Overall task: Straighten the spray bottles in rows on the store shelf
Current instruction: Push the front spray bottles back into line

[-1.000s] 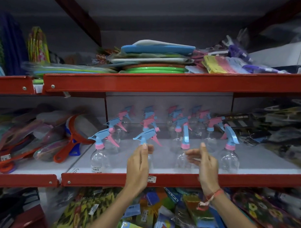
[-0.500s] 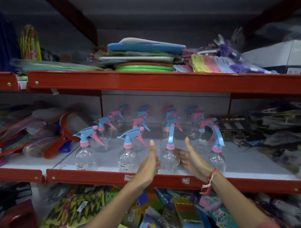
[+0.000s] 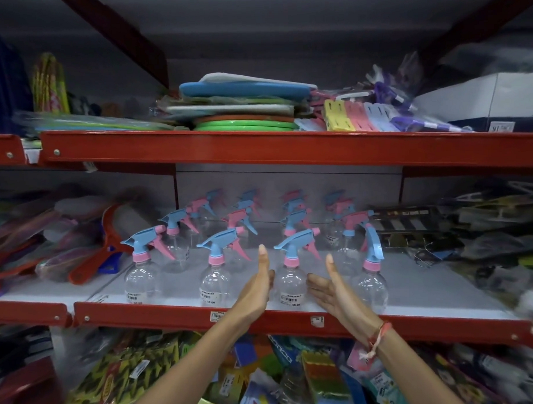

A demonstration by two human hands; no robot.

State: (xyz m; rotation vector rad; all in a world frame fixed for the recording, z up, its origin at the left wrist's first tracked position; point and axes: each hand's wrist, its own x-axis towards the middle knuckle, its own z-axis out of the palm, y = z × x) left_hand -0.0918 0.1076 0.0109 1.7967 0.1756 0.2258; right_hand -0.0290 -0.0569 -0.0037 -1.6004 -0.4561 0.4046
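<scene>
Clear spray bottles with blue and pink trigger heads stand in several rows on the white middle shelf (image 3: 428, 290). The third front bottle (image 3: 290, 279) sits between my hands, its nozzle pointing left. My left hand (image 3: 256, 290) is flat and open at its left side, fingers up. My right hand (image 3: 331, 287) is open at its right side, palm toward the bottle. Whether either palm touches the glass I cannot tell. Front bottles at the left (image 3: 141, 275), centre-left (image 3: 215, 279) and far right (image 3: 370, 276) stand upright; the far right one has its head turned differently.
A red shelf lip (image 3: 172, 314) with price tags runs along the front. Red-handled packaged goods (image 3: 89, 262) crowd the left of the shelf, dark packets (image 3: 441, 235) the right. Stacked flat items (image 3: 241, 112) fill the shelf above, bright packets (image 3: 295, 382) the one below.
Both hands have moved from the second and third front bottles to either side of the third one. Its trigger head now points left like its neighbours.
</scene>
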